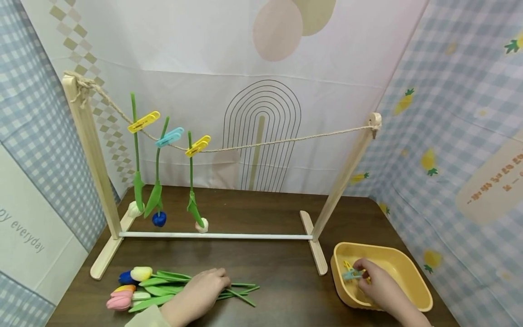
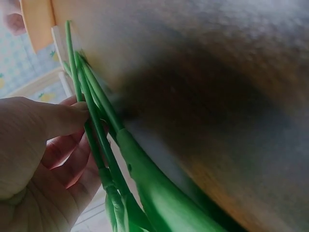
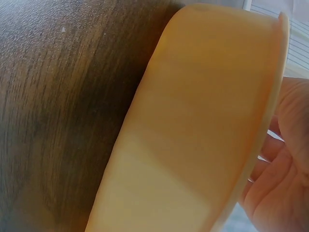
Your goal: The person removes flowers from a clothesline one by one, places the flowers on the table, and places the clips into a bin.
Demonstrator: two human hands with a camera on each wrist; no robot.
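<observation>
My left hand [image 1: 203, 290] lies over a bunch of artificial tulips at the table's front left. In the left wrist view its thumb and fingers pinch a green tulip stem [image 2: 94, 145]. The tulip heads point left: a pink tulip [image 1: 120, 300], a pale yellow tulip [image 1: 141, 273], a blue one [image 1: 126, 278] and others. My right hand [image 1: 382, 286] reaches into a yellow plastic basin [image 1: 408, 268], its thumb and fingers pinching a light blue clothespin [image 1: 350, 274]. A yellow clothespin [image 1: 347, 265] sits beside it. The basin wall hides the fingertips in the right wrist view.
A wooden stand [image 1: 95, 159] holds a sagging twine line [image 1: 282, 141]. Two yellow clothespins [image 1: 144, 121] and a blue clothespin [image 1: 169, 137] hang three tulips head-down on its left half. A white rod [image 1: 216, 235] joins the stand's feet. Patterned cloths surround the table.
</observation>
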